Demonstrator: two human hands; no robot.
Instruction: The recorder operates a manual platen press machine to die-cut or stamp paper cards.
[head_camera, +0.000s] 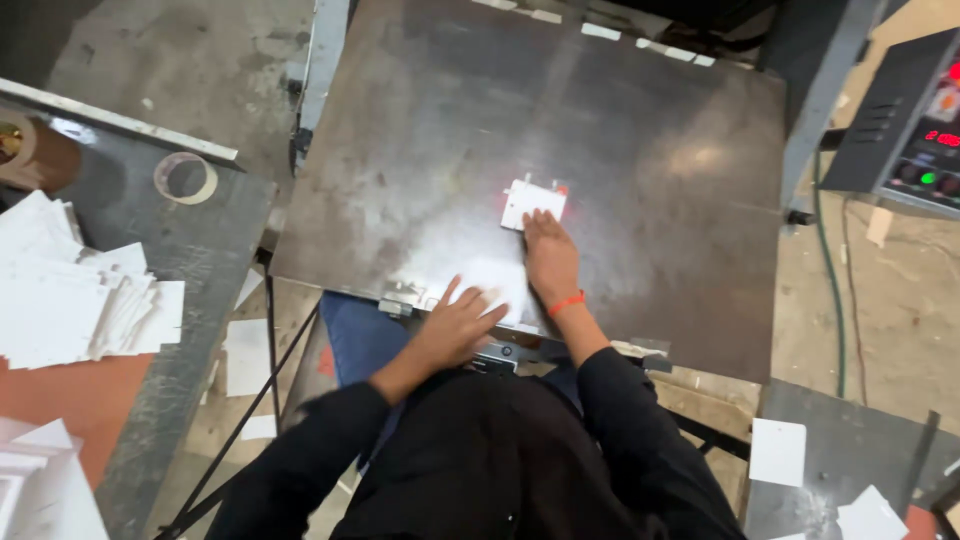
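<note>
Head view: the right hand (548, 255) lies flat on the steel plate (420, 130), fingers straight, fingertips pressing the near edge of a small white card (532, 203) at mid-plate; it grips nothing. The left hand (462, 322) rests spread at the plate's near edge, seemingly on a glare-washed white sheet (497, 277). Card stacks (80, 300) lie left, partly cut off.

A stained concrete floor (200, 45) is seen behind a dark steel worktop (450, 110); glare is reflected off it.

Bare metal plate (640, 130) lies open all round the right hand (549, 255); only the small white card (533, 203) touches its fingertips.
</note>
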